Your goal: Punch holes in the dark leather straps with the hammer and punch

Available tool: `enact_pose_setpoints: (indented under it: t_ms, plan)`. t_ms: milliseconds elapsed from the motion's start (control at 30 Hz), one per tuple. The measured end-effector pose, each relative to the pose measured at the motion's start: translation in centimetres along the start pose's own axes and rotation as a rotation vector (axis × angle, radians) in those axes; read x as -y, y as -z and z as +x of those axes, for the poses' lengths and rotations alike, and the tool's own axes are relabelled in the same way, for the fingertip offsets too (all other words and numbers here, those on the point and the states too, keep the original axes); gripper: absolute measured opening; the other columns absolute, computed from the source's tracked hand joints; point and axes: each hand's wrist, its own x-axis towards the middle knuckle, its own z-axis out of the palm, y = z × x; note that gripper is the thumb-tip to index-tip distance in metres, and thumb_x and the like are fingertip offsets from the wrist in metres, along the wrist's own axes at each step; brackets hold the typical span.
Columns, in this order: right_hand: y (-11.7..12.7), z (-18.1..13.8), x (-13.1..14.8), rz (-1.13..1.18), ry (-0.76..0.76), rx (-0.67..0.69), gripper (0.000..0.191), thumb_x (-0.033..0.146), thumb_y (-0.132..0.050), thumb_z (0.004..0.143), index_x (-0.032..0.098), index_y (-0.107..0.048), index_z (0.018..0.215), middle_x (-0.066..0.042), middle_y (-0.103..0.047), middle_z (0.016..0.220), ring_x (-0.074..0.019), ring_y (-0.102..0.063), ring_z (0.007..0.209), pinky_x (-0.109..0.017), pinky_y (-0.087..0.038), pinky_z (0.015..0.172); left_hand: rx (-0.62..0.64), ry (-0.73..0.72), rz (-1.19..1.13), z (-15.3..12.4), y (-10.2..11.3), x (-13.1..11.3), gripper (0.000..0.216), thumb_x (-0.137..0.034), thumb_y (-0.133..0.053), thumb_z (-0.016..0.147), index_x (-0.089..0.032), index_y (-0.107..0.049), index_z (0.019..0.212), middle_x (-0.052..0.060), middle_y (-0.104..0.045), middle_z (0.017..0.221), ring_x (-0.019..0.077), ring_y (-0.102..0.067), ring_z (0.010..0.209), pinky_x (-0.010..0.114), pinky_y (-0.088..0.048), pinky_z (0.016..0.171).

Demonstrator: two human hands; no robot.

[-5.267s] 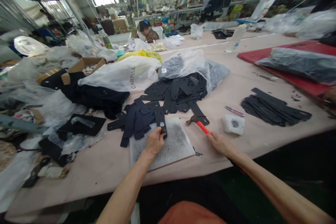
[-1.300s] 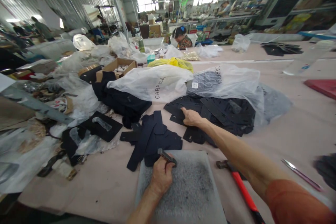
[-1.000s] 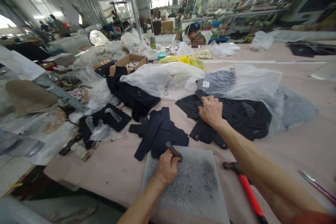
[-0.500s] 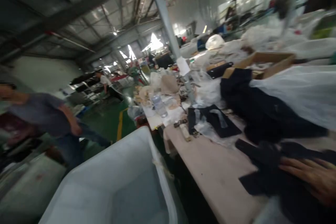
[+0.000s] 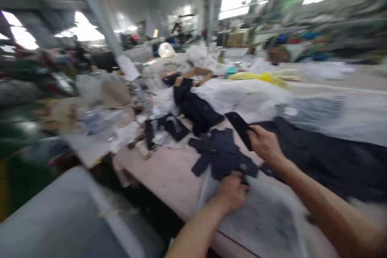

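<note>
Two hands work at the table's [image 5: 169, 173] near edge. The left hand [image 5: 231, 193] rests on a grey pad [image 5: 266, 217], its fingers curled in tight. Blur hides what they enclose, if anything. Just past its knuckles lies a heap of dark cut pieces [image 5: 220, 155]. Beyond that, the right hand [image 5: 266, 145] pinches one dark strip [image 5: 240, 127] between thumb and fingers, and the strip juts up and left from the fingertips. Farther off behind the strip sit a white plastic bag [image 5: 242, 96] and a cardboard box [image 5: 198, 73].
</note>
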Motion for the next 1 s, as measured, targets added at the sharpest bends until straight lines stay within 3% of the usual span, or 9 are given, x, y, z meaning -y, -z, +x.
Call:
enact_pose_setpoints:
  t_ms: [67, 133, 267, 433, 633, 733, 800, 867, 1000]
  plan:
    - [4.6, -3.6, -2.7, -0.037, -0.172, -0.009, 0.020, 0.026, -0.050, 0.090, 0.017, -0.066, 0.097, -0.001, -0.065, 0.076, -0.0136, -0.060, 0.068, -0.026, -0.048, 0.064, -0.023, -0.008, 0.006, 0.9, -2.4, -0.1, 0.015, -0.017, -0.051, 0.086, -0.017, -0.065, 0.089, 0.007, -0.068, 0.090, 0.0196, -0.064, 0.086, 0.032, -0.051, 0.081]
    - [6.6, -7.6, -4.0, 0.053, -0.350, -0.013, 0.029, 0.026, -0.050, 0.083, 0.015, -0.064, 0.106, 0.002, -0.059, 0.064, -0.0136, -0.056, 0.059, -0.025, -0.044, 0.056, -0.032, -0.052, 0.026, 1.8, -3.0, 0.6, 0.015, -0.016, -0.050, 0.083, -0.016, -0.065, 0.087, 0.006, -0.068, 0.085, 0.0192, -0.064, 0.082, 0.032, -0.051, 0.079]
    - [6.1, -16.7, -4.3, 0.182, -0.588, 0.007, 0.049, 0.025, -0.047, 0.078, 0.016, -0.055, 0.125, 0.006, -0.050, 0.055, -0.0142, -0.049, 0.050, -0.024, -0.036, 0.046, -0.046, -0.112, 0.049, 2.6, -2.2, 1.7, 0.015, -0.018, -0.050, 0.082, -0.016, -0.065, 0.085, 0.006, -0.069, 0.083, 0.0194, -0.065, 0.080, 0.031, -0.051, 0.077]
    - [4.2, -24.7, -2.8, 0.136, -0.650, 0.090, 0.046, 0.025, -0.042, 0.082, 0.020, -0.055, 0.126, 0.002, -0.058, 0.061, -0.0177, -0.056, 0.056, -0.028, -0.043, 0.054, -0.057, -0.111, 0.085, 2.0, -2.0, 1.3, 0.018, -0.022, -0.052, 0.082, -0.017, -0.067, 0.091, 0.007, -0.072, 0.090, 0.0213, -0.067, 0.086, 0.033, -0.052, 0.082]
    - [3.4, -26.1, -1.5, -0.197, -0.628, 0.223, 0.046, 0.028, -0.044, 0.090, 0.022, -0.048, 0.135, -0.006, -0.070, 0.086, -0.0229, -0.066, 0.080, -0.033, -0.047, 0.073, -0.023, -0.127, 0.121, 1.8, -2.2, 0.9, 0.018, -0.024, -0.051, 0.082, -0.018, -0.067, 0.090, 0.008, -0.072, 0.092, 0.0219, -0.067, 0.089, 0.033, -0.052, 0.085]
    - [3.8, -25.7, -1.2, -0.367, -0.500, 0.212, 0.046, 0.032, -0.045, 0.092, 0.020, -0.048, 0.136, -0.014, -0.065, 0.113, -0.0263, -0.062, 0.096, -0.037, -0.045, 0.083, -0.029, -0.125, 0.130, 1.7, -2.2, 0.8, 0.019, -0.024, -0.051, 0.083, -0.018, -0.067, 0.091, 0.007, -0.072, 0.091, 0.0214, -0.067, 0.086, 0.032, -0.052, 0.082]
    - [3.9, -25.5, -1.3, -0.415, -0.379, 0.189, 0.050, 0.038, -0.050, 0.090, 0.019, -0.049, 0.137, -0.016, -0.056, 0.131, -0.0311, -0.054, 0.115, -0.045, -0.038, 0.098, -0.031, -0.128, 0.142, 1.7, -2.2, 0.8, 0.019, -0.024, -0.051, 0.084, -0.018, -0.067, 0.092, 0.007, -0.072, 0.091, 0.0210, -0.067, 0.085, 0.032, -0.053, 0.082]
    - [3.9, -25.5, -1.7, -0.414, -0.272, 0.207, 0.061, 0.046, -0.056, 0.086, 0.018, -0.046, 0.140, -0.016, -0.046, 0.145, -0.0360, -0.038, 0.132, -0.054, -0.023, 0.110, -0.029, -0.136, 0.143, 1.6, -2.2, 0.7, 0.018, -0.024, -0.051, 0.084, -0.018, -0.067, 0.092, 0.007, -0.072, 0.091, 0.0206, -0.067, 0.085, 0.032, -0.052, 0.082]
    - [3.5, -26.0, -2.6, -0.378, -0.143, 0.284, 0.075, 0.054, -0.053, 0.086, 0.014, -0.037, 0.147, -0.015, -0.031, 0.155, -0.0362, -0.020, 0.143, -0.058, -0.004, 0.114, -0.027, -0.122, 0.118, 1.6, -2.0, 0.2, 0.018, -0.026, -0.052, 0.085, -0.018, -0.067, 0.090, 0.006, -0.072, 0.091, 0.0199, -0.067, 0.085, 0.031, -0.052, 0.081]
